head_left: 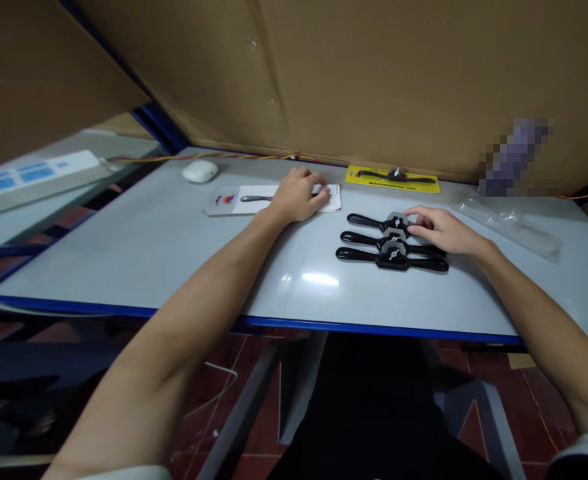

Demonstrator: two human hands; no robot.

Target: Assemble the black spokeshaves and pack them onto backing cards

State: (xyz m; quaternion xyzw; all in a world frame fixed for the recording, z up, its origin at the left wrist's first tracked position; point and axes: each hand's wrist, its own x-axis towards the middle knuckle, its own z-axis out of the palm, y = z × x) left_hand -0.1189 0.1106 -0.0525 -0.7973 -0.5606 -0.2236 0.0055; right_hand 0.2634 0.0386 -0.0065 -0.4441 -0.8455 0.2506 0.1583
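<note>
Head view, bench with grey top (174, 267), cardboard wall (374, 80) behind.

Right hand (441, 230): palm down, fingers loosely spread, tips resting on the hub of the rear tool (374, 222). Nothing clamped; it touches, does not hold. Three black two-handled tools lie in a stack of rows: rear, middle tool (369, 239), front tool (389, 259). Each has its long axis running left–right, roughly parallel to the bench's near edge, tilted slightly so the left ends sit farther away. The rows are just beside one another, hubs nearly in line.

Key relation: the hubs lie directly under and just left of the right fingertips; the right handles pass beneath the palm, the left handles stick out free toward bench centre. Right hand is plainly the nearer one to all three.

Left hand (299, 195): flat, fingers curled lightly onto the right end of a white card (259, 199), pressing rather than gripping. The card's long axis also runs left–right; a dark tool shape shows on it. The left hand sits well apart from the three tools, up and to their left.

Also present: a yellow carded tool (393, 178) against the wall, beyond the right hand; a white mouse (200, 171) far left; clear plastic bags (509, 221) to the right.
</note>
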